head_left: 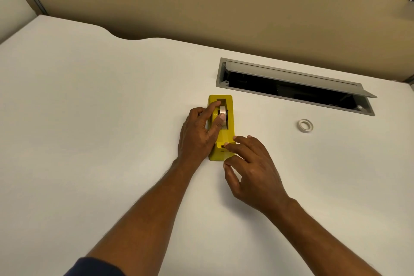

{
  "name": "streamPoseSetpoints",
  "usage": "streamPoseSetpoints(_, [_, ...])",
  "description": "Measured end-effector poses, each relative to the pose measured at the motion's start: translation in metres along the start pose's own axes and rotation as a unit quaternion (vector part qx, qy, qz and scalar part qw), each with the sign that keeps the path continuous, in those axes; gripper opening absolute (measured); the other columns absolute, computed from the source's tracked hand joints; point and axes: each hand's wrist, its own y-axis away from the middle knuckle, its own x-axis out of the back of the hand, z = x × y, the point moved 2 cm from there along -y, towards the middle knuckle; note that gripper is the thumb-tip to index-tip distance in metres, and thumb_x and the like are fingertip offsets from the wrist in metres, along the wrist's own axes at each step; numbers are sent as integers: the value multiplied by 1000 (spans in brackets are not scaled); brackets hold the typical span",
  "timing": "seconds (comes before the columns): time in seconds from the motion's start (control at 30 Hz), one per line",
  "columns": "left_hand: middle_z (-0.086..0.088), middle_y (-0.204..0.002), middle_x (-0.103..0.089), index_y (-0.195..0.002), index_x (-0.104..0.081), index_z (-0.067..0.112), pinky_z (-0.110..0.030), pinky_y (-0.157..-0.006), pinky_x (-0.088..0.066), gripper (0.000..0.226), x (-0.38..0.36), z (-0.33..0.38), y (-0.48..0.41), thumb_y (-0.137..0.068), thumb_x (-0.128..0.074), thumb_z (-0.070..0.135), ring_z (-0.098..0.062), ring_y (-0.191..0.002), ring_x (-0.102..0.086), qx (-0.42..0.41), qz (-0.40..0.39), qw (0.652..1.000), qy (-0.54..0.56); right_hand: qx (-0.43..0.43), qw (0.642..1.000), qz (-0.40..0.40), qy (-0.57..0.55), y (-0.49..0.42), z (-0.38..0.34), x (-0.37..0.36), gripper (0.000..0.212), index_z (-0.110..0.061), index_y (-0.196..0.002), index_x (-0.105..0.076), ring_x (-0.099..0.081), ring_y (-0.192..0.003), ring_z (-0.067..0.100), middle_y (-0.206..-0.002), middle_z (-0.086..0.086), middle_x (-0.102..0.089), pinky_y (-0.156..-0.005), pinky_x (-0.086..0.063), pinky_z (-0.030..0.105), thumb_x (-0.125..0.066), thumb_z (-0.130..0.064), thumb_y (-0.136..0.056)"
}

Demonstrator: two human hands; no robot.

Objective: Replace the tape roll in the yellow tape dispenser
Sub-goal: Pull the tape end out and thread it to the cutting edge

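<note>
Desk (100,119): white top, plain, with a wavy rear edge against a tan partition. A grey cable tray (295,87) is recessed into the top at rear right, lid raised, interior dark. A yellow dispenser (224,139) is set upright near the centre, long axis running front to back. A white tape roll (305,126) is laid flat well to its right, just in front of the tray.
</note>
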Motion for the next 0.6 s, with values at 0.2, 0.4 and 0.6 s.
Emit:
streamPoseSetpoints(0.2, [-1,-126,-52,-133,-45,41,-29,-86,-44,59,0,-1,0,-84,-32,70,-15,-111,-50,1,-1,1000,-2,-16,1000,-17,-15,4,-2,2,14,-14,-79,-70,-58,-116,25,-115,6,-69,-106,-40,44,-62,-25,-81])
streamPoseSetpoints(0.4, [-4,-131,-49,-139,-38,39,-35,-94,-47,56,5,6,2,-88,-34,60,-18,-117,-49,8,-25,1000,-1,-15,998,-42,-35,-8,0,16,16,-17,-87,-70,-57,-116,24,-108,3,-71,-108,-37,43,-61,-29,-82])
streamPoseSetpoints(0.6, [-8,-136,-48,-146,-23,33,-38,-98,-46,62,15,15,4,-89,-32,56,-22,-120,-50,15,-53,998,40,-39,993,-17,-108,-15,2,33,17,-16,-90,-69,-57,-113,19,-110,3,-69,-98,-41,29,-62,-30,-84])
